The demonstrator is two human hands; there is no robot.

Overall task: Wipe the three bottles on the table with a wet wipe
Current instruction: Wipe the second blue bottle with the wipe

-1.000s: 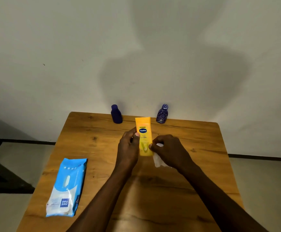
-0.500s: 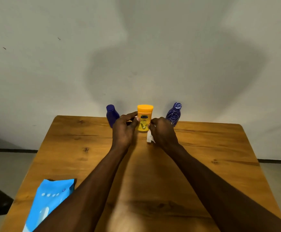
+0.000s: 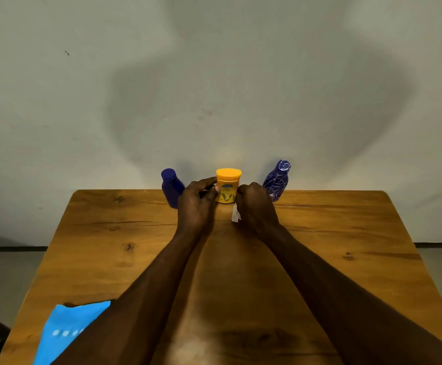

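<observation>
A yellow lotion bottle (image 3: 227,184) stands upright at the far edge of the wooden table (image 3: 346,259), between a plain dark blue bottle (image 3: 171,187) on its left and a patterned blue bottle (image 3: 278,181) on its right. My left hand (image 3: 197,204) grips the yellow bottle from the left with thumb and fingers. My right hand (image 3: 255,206) touches its right side and pinches a white wet wipe (image 3: 235,214), which hangs below the fingers.
A blue pack of wet wipes (image 3: 67,333) lies at the near left corner, partly under my left forearm. A pale wall rises right behind the bottles. The table's far edge runs just behind them.
Both hands carried the yellow bottle from the middle of the table to the far edge and stood it between the two blue bottles. My head has moved closer.
</observation>
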